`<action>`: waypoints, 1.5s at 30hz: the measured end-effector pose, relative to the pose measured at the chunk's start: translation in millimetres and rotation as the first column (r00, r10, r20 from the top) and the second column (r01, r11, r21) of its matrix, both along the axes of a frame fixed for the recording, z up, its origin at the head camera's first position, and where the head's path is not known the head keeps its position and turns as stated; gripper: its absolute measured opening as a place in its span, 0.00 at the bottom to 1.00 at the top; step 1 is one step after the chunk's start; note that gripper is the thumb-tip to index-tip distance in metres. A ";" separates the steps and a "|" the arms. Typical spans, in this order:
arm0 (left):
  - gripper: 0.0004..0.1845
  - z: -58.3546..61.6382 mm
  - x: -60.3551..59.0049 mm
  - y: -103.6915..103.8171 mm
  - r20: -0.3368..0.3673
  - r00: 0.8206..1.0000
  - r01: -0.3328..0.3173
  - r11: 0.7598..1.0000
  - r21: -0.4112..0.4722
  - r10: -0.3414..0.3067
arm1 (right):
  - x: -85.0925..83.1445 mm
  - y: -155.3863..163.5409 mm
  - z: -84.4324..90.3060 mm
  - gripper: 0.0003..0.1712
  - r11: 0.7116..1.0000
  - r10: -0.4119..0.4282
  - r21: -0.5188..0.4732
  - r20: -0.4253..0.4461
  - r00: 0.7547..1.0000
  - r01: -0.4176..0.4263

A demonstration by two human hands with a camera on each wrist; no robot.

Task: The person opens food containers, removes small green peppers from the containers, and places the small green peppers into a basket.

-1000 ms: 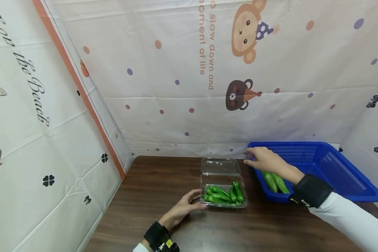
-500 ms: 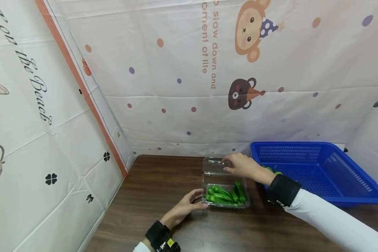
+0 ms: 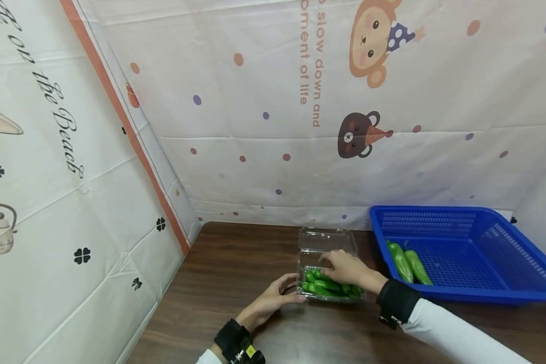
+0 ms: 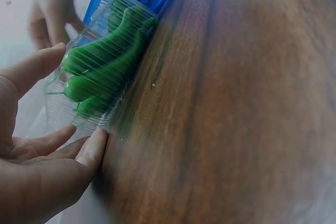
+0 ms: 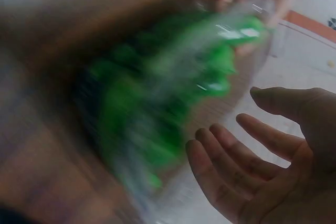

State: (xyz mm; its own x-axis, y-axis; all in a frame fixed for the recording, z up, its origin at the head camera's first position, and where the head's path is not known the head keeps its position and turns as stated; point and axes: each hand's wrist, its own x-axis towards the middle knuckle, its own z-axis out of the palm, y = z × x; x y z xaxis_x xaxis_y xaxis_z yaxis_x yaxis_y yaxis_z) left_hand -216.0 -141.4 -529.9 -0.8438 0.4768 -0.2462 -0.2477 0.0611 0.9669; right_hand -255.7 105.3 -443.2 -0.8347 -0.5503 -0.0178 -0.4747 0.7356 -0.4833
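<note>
In the head view, your left grip sits at the lower middle of the frame, holding the left end of the clear plastic container between thumb and fingers, thumb at the near corner and a finger on the far side. The left wrist view shows that same end, upper left, with your fingertips on its ribbed wall. Your right grip is over the container, coming in from the right of the frame; its fingers are loosely bent and hold nothing, and in the right wrist view they spread apart at lower right with a gap between them and the blurred green heap. The container rests on the brown table, its lid folded back toward the top of the frame. Green peppers lie in its lower tray, partly hidden under your right grip. In the lower right of the frame you have the blue basket, with two more peppers side by side at its left end, apart from your grips. A black band circles your right wrist, and a white cloth printed with dots and cartoon animals fills the frame behind the table.
</note>
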 end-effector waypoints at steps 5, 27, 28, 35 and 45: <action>0.39 0.4 0.4 1.9 0.000 1.000 0.004 1.000 0.001 -0.004 | 0.3 1.2 -22.5 0.13 0.999 0.000 -0.037 -0.008 1.000 0.000; 0.39 0.1 1.0 7.9 -0.016 1.000 -0.004 1.000 -0.004 0.004 | -5.6 7.3 -19.0 0.12 0.993 -0.044 -0.113 -0.098 0.994 0.033; 0.39 -0.1 0.9 7.8 -0.017 1.000 -0.005 1.000 -0.005 0.005 | -6.1 8.1 -17.0 0.12 0.992 -0.048 -0.121 -0.118 0.992 0.033; 0.38 -1.0 -0.8 6.7 -0.018 1.000 -0.006 1.000 -0.008 0.006 | -7.3 10.6 3.0 0.12 0.983 -0.097 -0.175 -0.208 0.973 0.061; 0.39 -0.8 -0.5 2.6 -0.006 1.000 -0.013 1.000 -0.010 0.013 | -12.5 8.2 22.1 0.14 0.977 -0.134 -0.194 -0.259 0.957 0.084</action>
State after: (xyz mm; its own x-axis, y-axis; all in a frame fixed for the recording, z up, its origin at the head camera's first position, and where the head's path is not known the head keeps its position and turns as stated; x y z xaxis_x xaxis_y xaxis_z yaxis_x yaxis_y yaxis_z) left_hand -216.5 -138.8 -530.7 -0.8515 0.4630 -0.2462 -0.2429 0.0678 0.9677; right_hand -268.3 113.6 -421.1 -0.8499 -0.4292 0.3057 -0.5269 0.7035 -0.4769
